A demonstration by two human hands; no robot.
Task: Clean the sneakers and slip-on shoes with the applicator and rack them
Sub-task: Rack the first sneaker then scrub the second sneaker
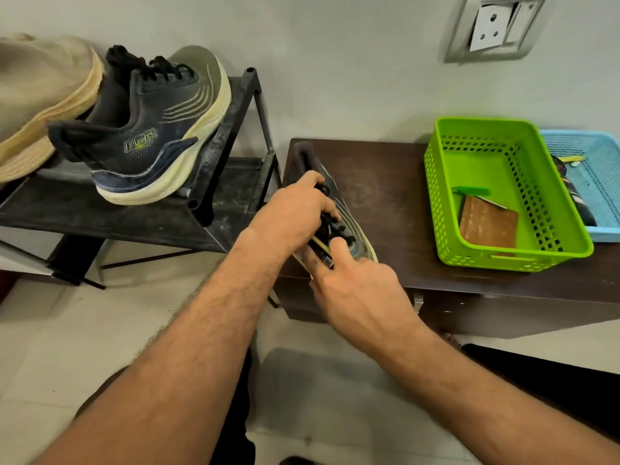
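Pale tiled floor (pixel 84 330), grey wall with a socket plate (pixel 493 26) top right. Dark wooden cabinet (pixel 402 209) against the wall; on its top a green basket (pixel 496 263) holding a brown pad, and touching it on the right a blue basket (pixel 590 152), partly out of frame. Left of the cabinet, a black metal shoe rack (pixel 231 129): one dark sneaker (pixel 147 135) sits on its top shelf, heel toward you, with a beige slip-on (pixel 40 95) just beside it at the left edge.

The second sneaker (pixel 349 226) lies on the cabinet's left end, heel toward the wall, toe toward you. Your left hand (pixel 295 213) is clamped over its laces, fingers curled down on the upper, forearm coming in from lower left. Your right hand (pixel 362 290) grips a black applicator (pixel 323 256) between thumb and fingers, with its tip at the shoe's forefoot. Actual contact is hidden by your fingers.
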